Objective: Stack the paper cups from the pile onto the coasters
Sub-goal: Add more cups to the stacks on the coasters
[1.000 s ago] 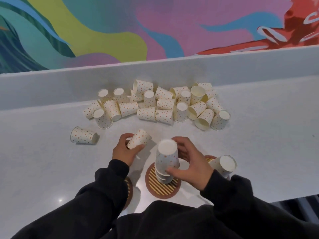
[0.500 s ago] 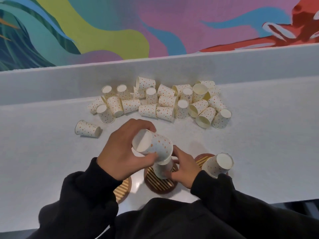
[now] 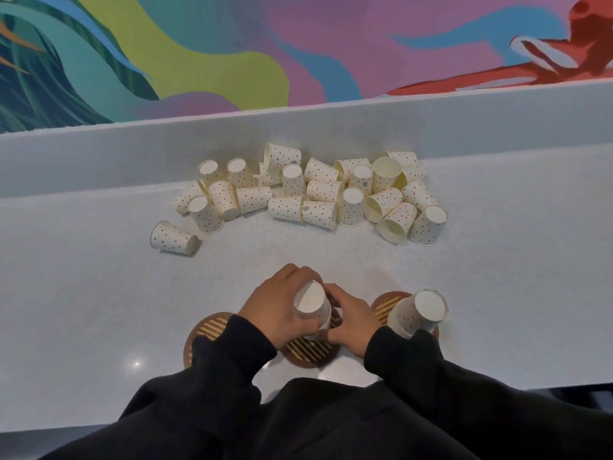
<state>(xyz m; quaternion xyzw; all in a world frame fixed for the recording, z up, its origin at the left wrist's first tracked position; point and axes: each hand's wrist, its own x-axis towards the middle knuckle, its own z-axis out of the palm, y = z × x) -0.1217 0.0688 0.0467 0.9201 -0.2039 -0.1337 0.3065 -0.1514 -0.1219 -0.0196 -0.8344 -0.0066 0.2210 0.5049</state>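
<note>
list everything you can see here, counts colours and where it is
pile of cups: over twenty, white with orange dots, back middle of the counter
stray cup: one, same pattern, on its side left of the pile
coasters: three, brown with gold stripes, along the front edge
middle stack: one, dotted cups upside down, on the middle coaster
right stack: one, same cups, on the right coaster
counter: one, pale grey
mural: one, multicoloured, behind the counter
left hand: black sleeve, grips the middle stack's top cup
right hand: black sleeve, holds it lower down
</note>
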